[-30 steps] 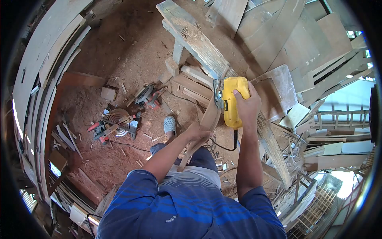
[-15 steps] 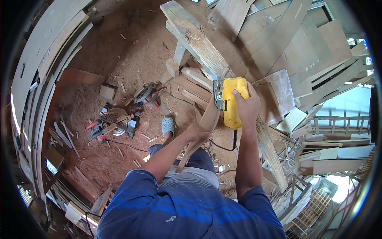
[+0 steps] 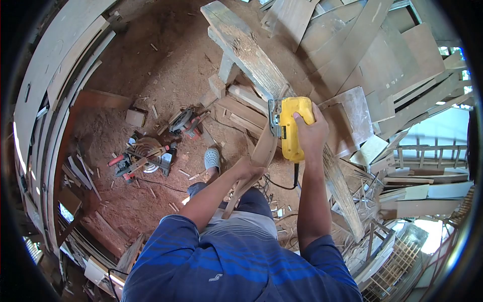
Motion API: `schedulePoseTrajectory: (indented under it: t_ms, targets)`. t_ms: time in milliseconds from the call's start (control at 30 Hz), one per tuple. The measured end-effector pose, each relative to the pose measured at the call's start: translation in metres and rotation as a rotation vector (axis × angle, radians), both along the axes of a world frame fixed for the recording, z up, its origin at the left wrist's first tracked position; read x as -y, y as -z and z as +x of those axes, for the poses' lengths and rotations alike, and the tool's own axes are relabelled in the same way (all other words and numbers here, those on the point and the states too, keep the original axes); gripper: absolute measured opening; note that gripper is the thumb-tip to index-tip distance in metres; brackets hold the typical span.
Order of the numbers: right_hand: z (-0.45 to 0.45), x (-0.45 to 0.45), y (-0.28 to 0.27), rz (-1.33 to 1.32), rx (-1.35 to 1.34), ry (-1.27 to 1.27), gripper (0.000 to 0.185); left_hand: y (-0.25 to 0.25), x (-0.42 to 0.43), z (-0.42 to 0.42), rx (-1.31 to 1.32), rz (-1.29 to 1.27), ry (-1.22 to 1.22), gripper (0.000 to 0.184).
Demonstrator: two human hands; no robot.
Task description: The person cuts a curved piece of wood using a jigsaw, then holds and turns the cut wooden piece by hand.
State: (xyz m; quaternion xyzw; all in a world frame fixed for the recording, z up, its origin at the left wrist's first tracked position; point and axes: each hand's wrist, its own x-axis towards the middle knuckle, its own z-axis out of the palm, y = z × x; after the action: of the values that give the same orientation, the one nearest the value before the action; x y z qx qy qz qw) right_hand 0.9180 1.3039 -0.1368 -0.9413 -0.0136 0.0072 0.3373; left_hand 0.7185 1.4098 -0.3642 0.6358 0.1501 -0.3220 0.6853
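Several right fingers (image 3: 319, 114) curled round jigsaw (image 3: 291, 145)

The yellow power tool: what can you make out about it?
The yellow tool has a smooth, plastic-looking body, with a dark label on its side and a shiny metal part on the side facing the curved board. A black cord leaves its lower end. The right hand grips it, while the left hand holds the board. It sits over the weathered plank. Whether it is running, I cannot tell.
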Motion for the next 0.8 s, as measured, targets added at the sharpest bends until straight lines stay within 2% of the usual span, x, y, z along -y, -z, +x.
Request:
schedulePoseTrajectory:
  t_ms: [167, 367, 467, 533, 633, 733, 800]
  targets:
    - [-0.002, -0.008, -0.007, 0.01, -0.013, -0.001, 0.07, -0.006, -0.004, 0.003, -0.06, -0.065, 0.0, 0.065]
    - [0.002, -0.006, 0.001, 0.005, 0.026, -0.025, 0.069, -0.007, -0.007, 0.004, 0.004, -0.011, 0.012, 0.058]
    - [0.002, -0.007, 0.002, 0.026, 0.037, -0.022, 0.065, -0.023, -0.011, 0.002, -0.024, -0.07, -0.056, 0.059]
    - [0.004, -0.008, 0.008, 0.028, 0.089, -0.023, 0.059, -0.017, -0.011, 0.003, -0.01, -0.05, -0.036, 0.061]
    - [0.004, -0.01, 0.0, 0.014, 0.007, -0.017, 0.07, 0.0, -0.005, 0.001, -0.02, -0.019, -0.05, 0.067]
    - [0.005, -0.013, -0.003, -0.009, 0.003, -0.008, 0.071, 0.011, -0.003, 0.0, -0.02, -0.034, -0.05, 0.074]
    - [0.005, -0.012, 0.002, -0.004, 0.026, 0.007, 0.063, 0.008, -0.005, 0.002, -0.024, -0.035, -0.037, 0.077]
